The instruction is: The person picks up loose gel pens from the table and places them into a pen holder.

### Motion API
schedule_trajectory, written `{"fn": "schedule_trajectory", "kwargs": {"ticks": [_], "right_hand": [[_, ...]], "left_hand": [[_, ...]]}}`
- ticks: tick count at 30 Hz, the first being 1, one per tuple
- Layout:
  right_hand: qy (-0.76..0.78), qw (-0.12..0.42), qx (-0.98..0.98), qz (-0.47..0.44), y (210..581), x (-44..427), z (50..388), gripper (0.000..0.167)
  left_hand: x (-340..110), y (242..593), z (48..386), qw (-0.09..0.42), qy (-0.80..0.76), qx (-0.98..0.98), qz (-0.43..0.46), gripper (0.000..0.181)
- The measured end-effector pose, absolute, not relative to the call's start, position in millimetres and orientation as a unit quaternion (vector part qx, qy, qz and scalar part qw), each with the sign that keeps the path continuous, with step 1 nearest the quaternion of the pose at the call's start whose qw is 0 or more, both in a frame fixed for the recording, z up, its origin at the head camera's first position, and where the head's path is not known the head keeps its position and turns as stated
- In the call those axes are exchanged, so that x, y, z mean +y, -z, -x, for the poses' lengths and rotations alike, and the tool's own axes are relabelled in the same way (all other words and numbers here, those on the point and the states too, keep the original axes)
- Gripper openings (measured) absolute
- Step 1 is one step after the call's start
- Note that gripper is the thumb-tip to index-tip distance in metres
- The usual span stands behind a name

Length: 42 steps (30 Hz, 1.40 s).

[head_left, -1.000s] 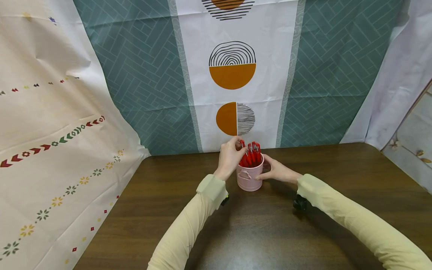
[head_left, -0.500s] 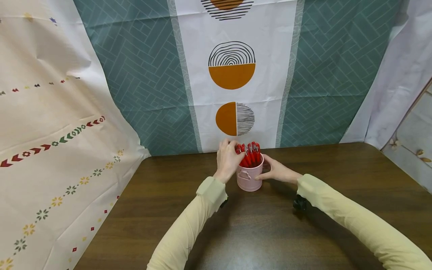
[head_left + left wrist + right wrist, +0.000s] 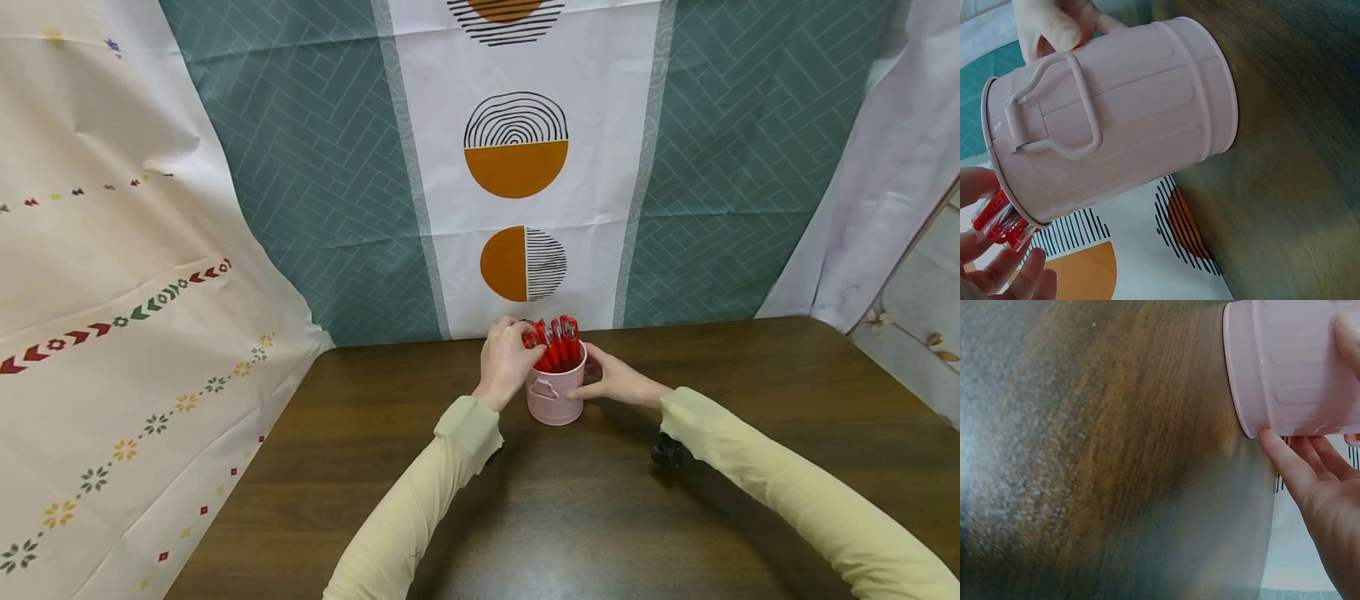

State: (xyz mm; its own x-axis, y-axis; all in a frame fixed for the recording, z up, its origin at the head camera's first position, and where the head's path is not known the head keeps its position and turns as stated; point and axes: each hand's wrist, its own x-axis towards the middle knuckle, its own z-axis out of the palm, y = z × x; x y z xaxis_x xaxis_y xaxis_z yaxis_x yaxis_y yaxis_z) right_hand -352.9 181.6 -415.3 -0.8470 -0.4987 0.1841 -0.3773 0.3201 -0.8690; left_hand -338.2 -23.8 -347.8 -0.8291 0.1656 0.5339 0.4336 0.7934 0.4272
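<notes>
A small pink metal bucket (image 3: 553,404) with a wire handle stands upright at the table's far side. Several red pens (image 3: 564,346) stick out of its top. At the left of the rim, my left hand (image 3: 502,362) has its thumb and fingers around some of them; the left wrist view shows pen ends (image 3: 1005,225) between thumb and fingers. My right hand (image 3: 618,382) grips the bucket from the right. In the right wrist view the thumb lies on one side of the bucket (image 3: 1300,369) and the fingers on the other. The bucket hides the lower parts of the pens.
The brown wooden table (image 3: 555,517) spreads around the bucket. Behind it hangs a teal and white cloth (image 3: 540,208) with orange half circles. A cream embroidered cloth (image 3: 135,333) hangs at the left, a white curtain (image 3: 862,208) at the right.
My left hand has come down from above the pens to the left of the rim, and the leftmost pens lean further left. My right hand and the bucket stay in place.
</notes>
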Motion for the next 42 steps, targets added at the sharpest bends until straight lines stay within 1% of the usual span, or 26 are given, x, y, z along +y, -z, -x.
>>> {"fn": "schedule_trajectory", "kwargs": {"ticks": [4,10,14,19,26,32,36,39,42], "right_hand": [[0.517,0.059,0.811,0.269,415,182,353,0.078],[0.512,0.059,0.814,0.267,415,183,353,0.079],[0.512,0.054,0.813,0.272,414,183,354,0.08],[0.505,0.045,0.815,0.281,416,183,356,0.081],[0.503,0.056,0.815,0.284,417,187,358,0.086],[0.514,0.072,0.806,0.286,411,202,355,0.089],[0.486,0.062,0.83,0.266,405,223,349,0.09],[0.451,0.044,0.857,0.244,399,246,343,0.088],[0.406,0.017,0.887,0.22,393,267,338,0.088]], "left_hand": [[-23,349,338,0.233,0.287,-0.915,0.164,0.02],[-22,350,339,0.239,0.289,-0.913,0.162,0.016],[-22,349,341,0.242,0.298,-0.908,0.169,0.017],[-24,348,343,0.252,0.328,-0.892,0.184,0.022],[-34,347,346,0.276,0.355,-0.874,0.183,0.036],[-59,347,353,0.298,0.347,-0.869,0.187,0.033],[-86,350,358,0.306,0.301,-0.881,0.197,0.032],[-109,355,361,0.285,0.237,-0.907,0.201,0.041],[-133,361,364,0.244,0.169,-0.934,0.198,0.056]]}}
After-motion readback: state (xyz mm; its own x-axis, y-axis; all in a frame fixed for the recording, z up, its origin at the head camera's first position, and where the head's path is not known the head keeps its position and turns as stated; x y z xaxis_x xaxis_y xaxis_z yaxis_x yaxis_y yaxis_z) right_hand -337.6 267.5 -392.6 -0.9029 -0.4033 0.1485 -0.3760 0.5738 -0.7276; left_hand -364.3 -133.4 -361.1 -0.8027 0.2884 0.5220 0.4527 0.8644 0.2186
